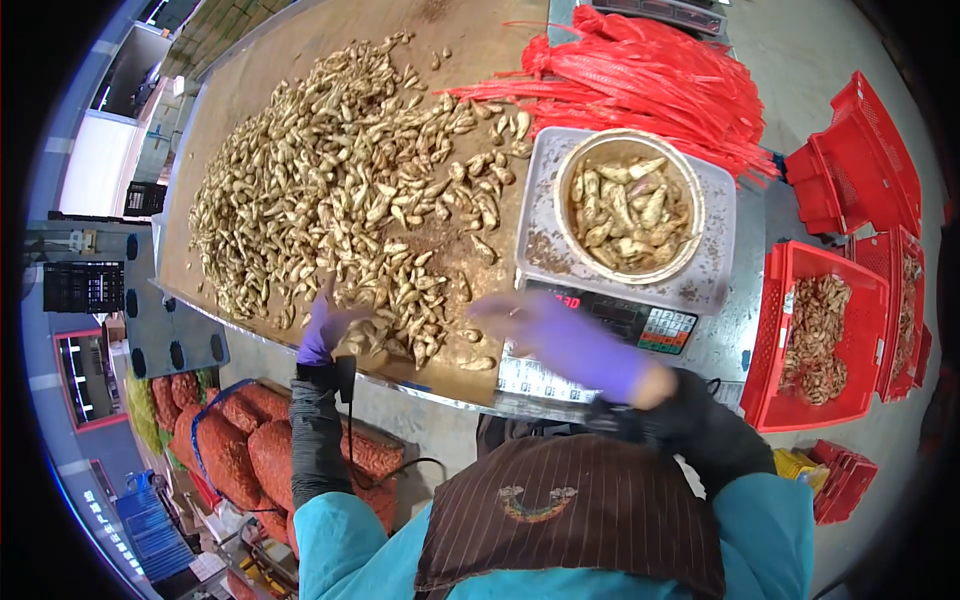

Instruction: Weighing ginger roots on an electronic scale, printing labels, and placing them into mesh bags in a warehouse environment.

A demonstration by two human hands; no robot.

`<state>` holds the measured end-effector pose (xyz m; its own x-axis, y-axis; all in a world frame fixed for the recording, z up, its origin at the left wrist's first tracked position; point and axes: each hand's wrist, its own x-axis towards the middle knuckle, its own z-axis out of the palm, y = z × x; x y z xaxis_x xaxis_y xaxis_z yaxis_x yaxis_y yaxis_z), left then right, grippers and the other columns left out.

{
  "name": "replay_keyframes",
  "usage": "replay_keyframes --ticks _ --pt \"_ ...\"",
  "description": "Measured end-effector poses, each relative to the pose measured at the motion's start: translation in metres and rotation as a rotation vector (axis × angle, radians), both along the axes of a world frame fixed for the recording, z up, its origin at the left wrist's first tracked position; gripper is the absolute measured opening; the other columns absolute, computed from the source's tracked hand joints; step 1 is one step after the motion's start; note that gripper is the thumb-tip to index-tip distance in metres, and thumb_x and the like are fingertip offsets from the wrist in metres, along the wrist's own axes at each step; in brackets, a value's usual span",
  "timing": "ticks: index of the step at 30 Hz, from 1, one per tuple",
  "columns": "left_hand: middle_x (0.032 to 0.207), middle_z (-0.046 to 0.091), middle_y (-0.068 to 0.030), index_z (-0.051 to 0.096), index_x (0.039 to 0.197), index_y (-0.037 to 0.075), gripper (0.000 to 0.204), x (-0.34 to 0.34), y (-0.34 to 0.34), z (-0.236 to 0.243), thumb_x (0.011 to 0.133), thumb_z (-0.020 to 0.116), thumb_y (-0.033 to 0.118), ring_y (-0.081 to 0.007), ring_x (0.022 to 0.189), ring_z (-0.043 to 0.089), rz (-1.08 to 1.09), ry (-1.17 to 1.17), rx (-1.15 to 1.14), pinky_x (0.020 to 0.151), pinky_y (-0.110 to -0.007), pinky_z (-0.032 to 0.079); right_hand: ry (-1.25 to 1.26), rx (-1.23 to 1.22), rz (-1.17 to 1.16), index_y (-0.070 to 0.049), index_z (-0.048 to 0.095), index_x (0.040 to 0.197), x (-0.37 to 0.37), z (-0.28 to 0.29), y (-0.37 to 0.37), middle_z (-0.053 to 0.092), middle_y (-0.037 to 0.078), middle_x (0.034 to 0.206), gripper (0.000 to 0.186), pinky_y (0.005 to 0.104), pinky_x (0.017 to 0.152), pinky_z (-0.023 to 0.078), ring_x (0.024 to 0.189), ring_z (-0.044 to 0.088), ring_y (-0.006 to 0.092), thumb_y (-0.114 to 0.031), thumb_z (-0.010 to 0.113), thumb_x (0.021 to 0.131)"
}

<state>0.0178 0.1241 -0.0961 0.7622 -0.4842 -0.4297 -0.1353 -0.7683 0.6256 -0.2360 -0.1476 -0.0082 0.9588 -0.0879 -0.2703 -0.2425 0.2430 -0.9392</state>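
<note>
A large heap of tapered, pale brown bulbs (330, 180) covers the brown worktable (470, 40). My left hand (322, 328), in a purple glove, is at the heap's near edge with fingers apart, next to the loose bulbs. My right hand (570, 345), also gloved in purple, reaches left over the table beside the scale's keypad; motion smears its fingers, so I cannot see whether they hold anything. A round white tub (697, 225) of bulbs stands on the grey tray of the digital scale (720, 285), which has a lit red display.
Red mesh bags (650, 75) lie piled behind the scale. Red crates (755, 375) stand on the right, one holding brownish bulbs (815, 340). Filled red mesh sacks (225, 460) are stacked at lower left. A black crate (82, 287) is at far left.
</note>
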Motion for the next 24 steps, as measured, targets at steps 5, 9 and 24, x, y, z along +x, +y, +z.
replay_keyframes --ticks 5,9,24 --pt "0.119 0.040 -0.0228 0.034 0.136 0.014 0.102 -0.024 -0.006 -0.067 0.049 0.086 0.028 -0.0321 0.106 0.046 -0.117 -0.222 -0.016 0.094 -0.039 0.040 0.303 -0.469 0.200 -0.013 0.025 0.139 0.075 -0.156 0.122 0.042 0.029 0.121 0.077 0.0414 0.079 0.048 0.096 0.058 0.0377 -0.016 0.063 0.072" --pt "0.106 0.053 -0.0140 0.045 0.121 0.007 0.064 -0.046 -0.008 -0.095 0.062 0.069 0.011 -0.0221 0.091 0.055 -0.038 -0.172 -0.248 0.078 -0.032 0.048 0.215 -0.632 0.057 -0.017 0.008 0.144 0.105 -0.156 0.145 0.025 0.032 0.132 0.100 0.0449 0.080 0.048 0.102 0.054 0.0425 -0.005 0.066 0.063" --pt "0.114 0.048 -0.0123 0.046 0.122 0.008 0.064 -0.127 -0.261 0.094 0.062 0.071 0.006 -0.0191 0.105 0.049 -0.419 0.123 -0.793 0.090 -0.031 0.042 -0.088 -0.885 -0.406 -0.013 0.027 0.138 -0.006 0.023 -0.063 0.037 0.024 0.119 0.083 0.0384 0.085 0.045 0.105 0.048 0.0388 0.006 0.058 0.063"
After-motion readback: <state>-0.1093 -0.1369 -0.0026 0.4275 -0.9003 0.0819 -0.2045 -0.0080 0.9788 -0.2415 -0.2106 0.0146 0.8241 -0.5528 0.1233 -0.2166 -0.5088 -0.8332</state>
